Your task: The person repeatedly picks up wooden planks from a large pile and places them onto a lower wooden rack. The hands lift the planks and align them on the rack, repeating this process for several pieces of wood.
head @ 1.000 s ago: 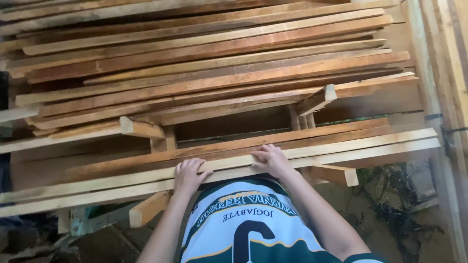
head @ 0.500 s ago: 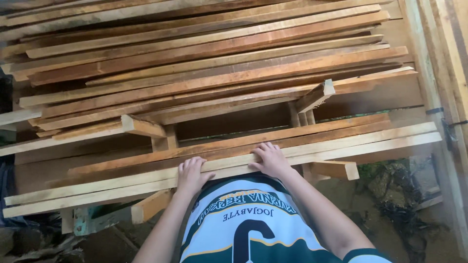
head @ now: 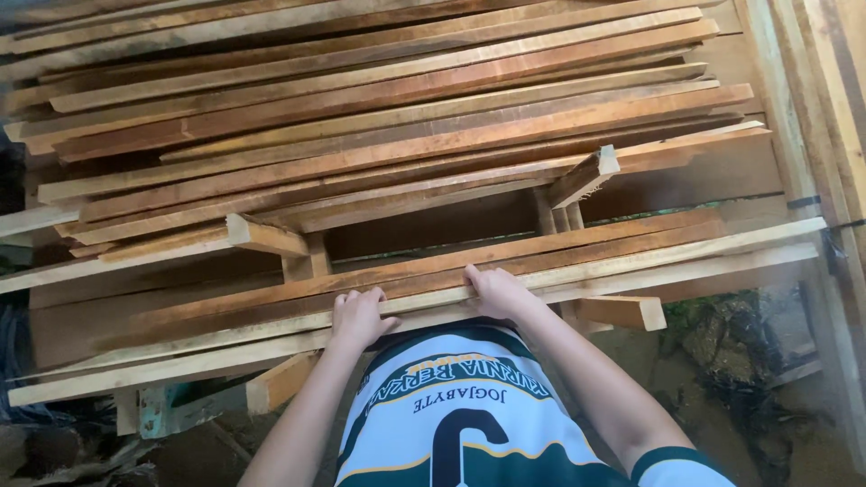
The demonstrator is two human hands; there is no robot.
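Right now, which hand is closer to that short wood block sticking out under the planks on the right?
Right. The right hand grips the plank just left of the short block; the left hand is farther left.

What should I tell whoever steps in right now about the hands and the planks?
Left hand: grip curled over the near edge of the pale front plank.
Right hand: grip on the same plank, further right.
The plank lies on the lower tier of the lumber stack, across short wooden spacers.
Done: both hands are on the plank.
Left: the plank is not lifted off the stack.

No packages, labels, signs or screens seem visible here.
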